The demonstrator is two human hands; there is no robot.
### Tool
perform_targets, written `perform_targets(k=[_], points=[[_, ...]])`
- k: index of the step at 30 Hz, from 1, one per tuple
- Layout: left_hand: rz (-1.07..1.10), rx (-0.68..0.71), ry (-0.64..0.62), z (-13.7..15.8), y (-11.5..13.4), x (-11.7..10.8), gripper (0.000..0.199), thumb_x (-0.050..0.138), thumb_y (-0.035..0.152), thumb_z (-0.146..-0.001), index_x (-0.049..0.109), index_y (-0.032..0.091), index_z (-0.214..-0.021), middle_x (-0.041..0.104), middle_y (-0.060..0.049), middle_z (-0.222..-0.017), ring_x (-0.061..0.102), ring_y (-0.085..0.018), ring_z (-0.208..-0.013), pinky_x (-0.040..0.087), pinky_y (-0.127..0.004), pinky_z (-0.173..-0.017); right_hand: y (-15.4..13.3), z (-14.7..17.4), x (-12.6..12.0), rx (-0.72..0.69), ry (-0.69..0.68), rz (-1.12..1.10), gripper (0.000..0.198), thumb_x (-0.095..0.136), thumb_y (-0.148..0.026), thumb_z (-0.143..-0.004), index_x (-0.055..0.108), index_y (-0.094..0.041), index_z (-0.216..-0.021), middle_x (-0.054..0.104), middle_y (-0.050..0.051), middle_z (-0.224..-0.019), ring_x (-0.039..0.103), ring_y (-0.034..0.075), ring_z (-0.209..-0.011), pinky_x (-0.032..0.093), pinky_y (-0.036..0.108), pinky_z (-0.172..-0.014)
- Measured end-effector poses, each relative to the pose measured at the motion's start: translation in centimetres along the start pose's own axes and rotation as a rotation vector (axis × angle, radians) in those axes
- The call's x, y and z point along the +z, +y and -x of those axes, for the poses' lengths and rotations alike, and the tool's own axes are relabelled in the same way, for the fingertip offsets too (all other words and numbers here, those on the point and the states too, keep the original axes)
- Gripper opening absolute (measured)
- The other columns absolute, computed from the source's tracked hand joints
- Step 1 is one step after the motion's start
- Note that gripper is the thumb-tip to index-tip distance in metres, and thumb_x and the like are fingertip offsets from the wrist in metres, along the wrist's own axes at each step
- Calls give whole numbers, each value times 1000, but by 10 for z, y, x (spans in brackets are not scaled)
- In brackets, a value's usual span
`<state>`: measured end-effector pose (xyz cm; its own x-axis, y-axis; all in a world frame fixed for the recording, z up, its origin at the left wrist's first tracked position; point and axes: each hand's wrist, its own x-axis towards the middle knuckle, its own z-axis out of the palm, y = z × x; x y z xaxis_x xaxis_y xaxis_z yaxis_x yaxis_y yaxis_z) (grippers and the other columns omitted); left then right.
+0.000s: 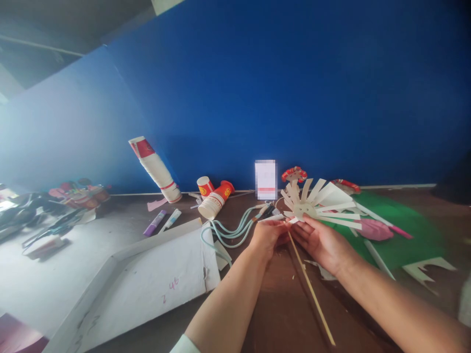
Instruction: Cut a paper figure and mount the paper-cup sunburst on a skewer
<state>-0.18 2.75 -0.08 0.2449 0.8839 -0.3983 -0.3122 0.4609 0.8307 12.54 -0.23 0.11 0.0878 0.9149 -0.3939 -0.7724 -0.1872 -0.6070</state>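
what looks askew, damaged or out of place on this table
The tall cup stack leans well left near the blue wall, though the camera angle may exaggerate that. Right of it, a shorter stack lies tipped over. Toward the right edge, a white paper scrap looks jagged, as if cut or torn.

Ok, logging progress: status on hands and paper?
Right hand holding fringed paper; left hand at its lower edge. Stick slants below. Blue cable beside left hand.

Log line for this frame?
left hand: at top of wooden stick; right hand: holding fringed paper cup; nearby: white cardboard tray, stacked cups
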Motion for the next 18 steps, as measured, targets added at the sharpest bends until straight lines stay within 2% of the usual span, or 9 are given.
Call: perform_targets(k=[4, 7, 14, 18], points=[[21, 24, 10, 0, -1, 2, 18, 88, 16, -67, 72, 9, -69, 67, -4, -67, 62, -10, -59, 56, -24, -68, 0, 0, -1, -7, 1, -9, 23, 52, -6, -93, 67, -22, -85, 79, 5, -75, 76, 18, -68, 64, 27, -65], [9, 21, 32, -1, -1, 1, 21, 89, 18, -66, 70, 10, -67, 65, -3, -65, 61, -10, -59, 55, -24, -66, 0, 2, 1, -2, -5, -7, 21, 53, -6, -92, 69, -19, -90, 80, 7, -77, 77, 20, -71, 64, 28, -65], [-119, -11, 85, -1, 1, -3, 27, 88, 28, -67, 66, 13, -67, 66, -3, -69, 60, -10, -64, 48, -22, -62, 0, 4, 2, 41, -14, 9, 15, 57, -9, -91, 71, -15, -88, 81, 10, -79, 78, 22, -69, 65, 31, -68], [-147, 2, 98, -1, 2, -5, 35, 92, 31, -62, 61, 14, -64, 64, -1, -65, 57, -9, -62, 44, -22, -61, -1, 7, 3, 59, -11, 16, 20, 53, -11, -94, 72, -14, -86, 80, 9, -75, 78, 21, -68, 65, 32, -70]])
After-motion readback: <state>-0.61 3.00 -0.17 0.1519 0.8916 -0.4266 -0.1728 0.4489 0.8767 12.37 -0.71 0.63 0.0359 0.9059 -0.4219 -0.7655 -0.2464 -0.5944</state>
